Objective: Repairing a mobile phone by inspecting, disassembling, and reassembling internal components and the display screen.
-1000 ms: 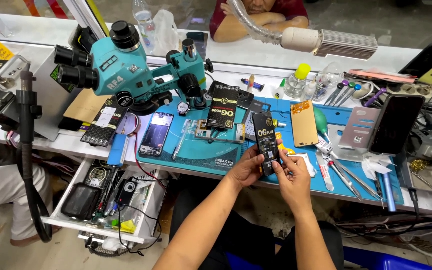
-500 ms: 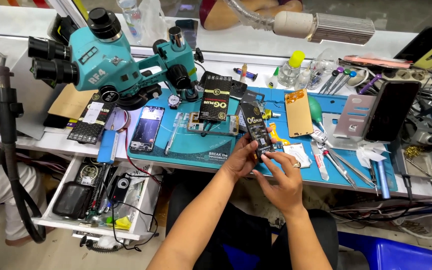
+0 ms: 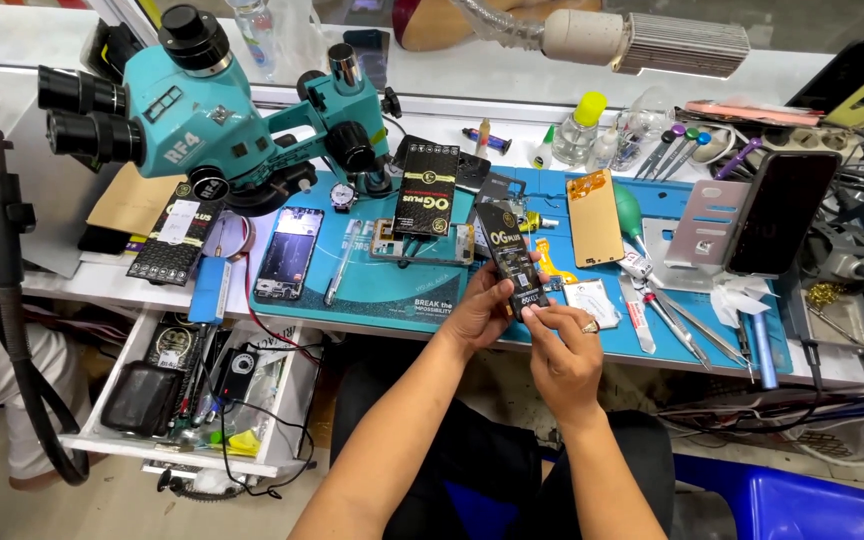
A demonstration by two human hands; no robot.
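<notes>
Here we hold a slim black packet [image 3: 512,262] with both hands, raised a little above the front edge of the blue work mat [image 3: 392,290] on the tabletop [image 3: 82,285]. Our left hand [image 3: 480,315] is closed around the packet's lower left side, thumb on its face. Our right hand [image 3: 564,352] pinches the packet's bottom end between fingertips and thumb; a ring shows on one finger.

Just behind the packet a second, similar black packet [image 3: 425,187] lies on the mat, and a third one [image 3: 177,232] lies further left, under the teal microscope [image 3: 202,110]. A dark phone [image 3: 289,253] lies face up on the mat, left of the held packet. To the right lie a gold-coloured phone back cover [image 3: 595,216], tweezers [image 3: 687,325] and a dark phone propped on a grey stand [image 3: 780,212]. Below the tabletop on the left, an open drawer [image 3: 187,385] holds cables and small tools.
</notes>
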